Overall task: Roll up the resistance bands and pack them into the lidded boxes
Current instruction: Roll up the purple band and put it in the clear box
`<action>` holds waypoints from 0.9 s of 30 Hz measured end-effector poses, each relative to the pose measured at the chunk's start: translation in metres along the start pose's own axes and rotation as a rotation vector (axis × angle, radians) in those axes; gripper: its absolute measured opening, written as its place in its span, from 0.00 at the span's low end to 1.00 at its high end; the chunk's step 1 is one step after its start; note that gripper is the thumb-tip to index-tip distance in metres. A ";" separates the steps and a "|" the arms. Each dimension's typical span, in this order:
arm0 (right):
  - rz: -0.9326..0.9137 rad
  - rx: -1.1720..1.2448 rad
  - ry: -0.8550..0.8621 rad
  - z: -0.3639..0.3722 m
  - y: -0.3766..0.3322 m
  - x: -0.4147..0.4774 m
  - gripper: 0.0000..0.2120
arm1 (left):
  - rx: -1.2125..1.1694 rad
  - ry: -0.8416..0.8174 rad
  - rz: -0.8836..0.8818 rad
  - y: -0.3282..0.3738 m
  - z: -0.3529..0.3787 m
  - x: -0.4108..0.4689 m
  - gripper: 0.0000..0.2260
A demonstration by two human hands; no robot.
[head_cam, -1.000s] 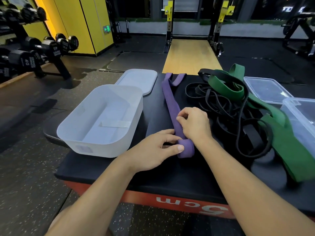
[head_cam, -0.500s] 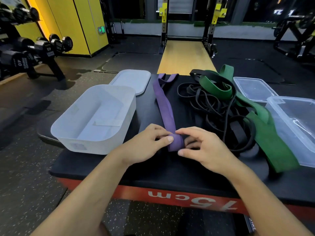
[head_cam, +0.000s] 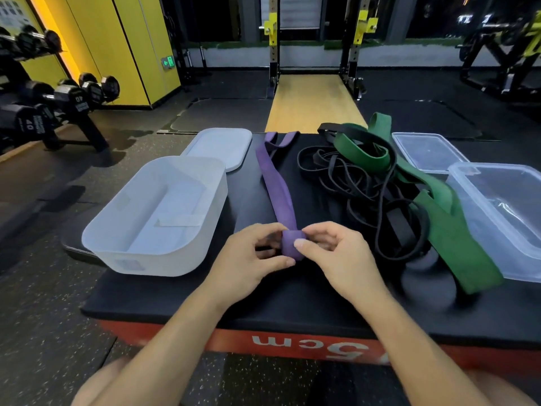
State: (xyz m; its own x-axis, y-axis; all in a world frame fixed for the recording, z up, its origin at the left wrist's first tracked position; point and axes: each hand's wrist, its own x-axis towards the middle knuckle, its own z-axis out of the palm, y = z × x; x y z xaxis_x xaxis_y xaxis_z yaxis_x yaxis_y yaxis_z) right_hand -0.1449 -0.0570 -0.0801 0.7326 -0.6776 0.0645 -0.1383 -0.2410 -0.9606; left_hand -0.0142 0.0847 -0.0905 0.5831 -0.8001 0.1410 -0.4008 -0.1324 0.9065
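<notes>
A purple resistance band (head_cam: 278, 189) lies lengthwise on the black padded box top (head_cam: 292, 291), its near end wound into a small roll. My left hand (head_cam: 251, 259) and my right hand (head_cam: 336, 256) pinch that roll from either side. A tangle of thin black bands (head_cam: 360, 189) and a wide green band (head_cam: 445, 227) lie to the right. An open white box (head_cam: 158, 218) stands to the left, with its white lid (head_cam: 219, 148) behind it. At the right edge stands a clear plastic box (head_cam: 503, 212), its clear lid (head_cam: 427, 152) lying behind it.
The padded box has a red front (head_cam: 292, 344) with white lettering. A dumbbell rack (head_cam: 52, 104) stands on the gym floor at the far left. Yellow lockers (head_cam: 123, 48) and a squat rack (head_cam: 316, 42) are further back.
Both hands have come onto the roll's two sides, and the roll has grown slightly and moved further up the purple band. The camera view shifted a little.
</notes>
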 end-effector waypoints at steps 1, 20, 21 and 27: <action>0.028 -0.046 0.062 0.005 -0.005 -0.005 0.10 | 0.008 0.008 0.019 0.001 0.001 -0.001 0.18; 0.056 -0.953 -0.038 0.029 -0.049 -0.008 0.22 | 0.070 0.050 0.100 0.003 0.003 -0.005 0.20; 0.050 -0.954 -0.043 0.028 -0.048 -0.008 0.22 | 0.084 0.052 0.099 0.003 0.003 -0.005 0.21; 0.008 -0.913 -0.032 0.025 -0.044 -0.014 0.24 | 0.205 0.067 0.120 0.001 0.006 -0.004 0.20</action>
State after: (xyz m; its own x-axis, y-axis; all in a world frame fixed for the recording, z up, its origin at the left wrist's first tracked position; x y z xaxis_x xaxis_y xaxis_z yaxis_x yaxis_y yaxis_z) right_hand -0.1321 -0.0199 -0.0457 0.7455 -0.6654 0.0381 -0.6072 -0.7017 -0.3726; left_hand -0.0214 0.0845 -0.0924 0.5652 -0.7777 0.2754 -0.6011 -0.1596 0.7830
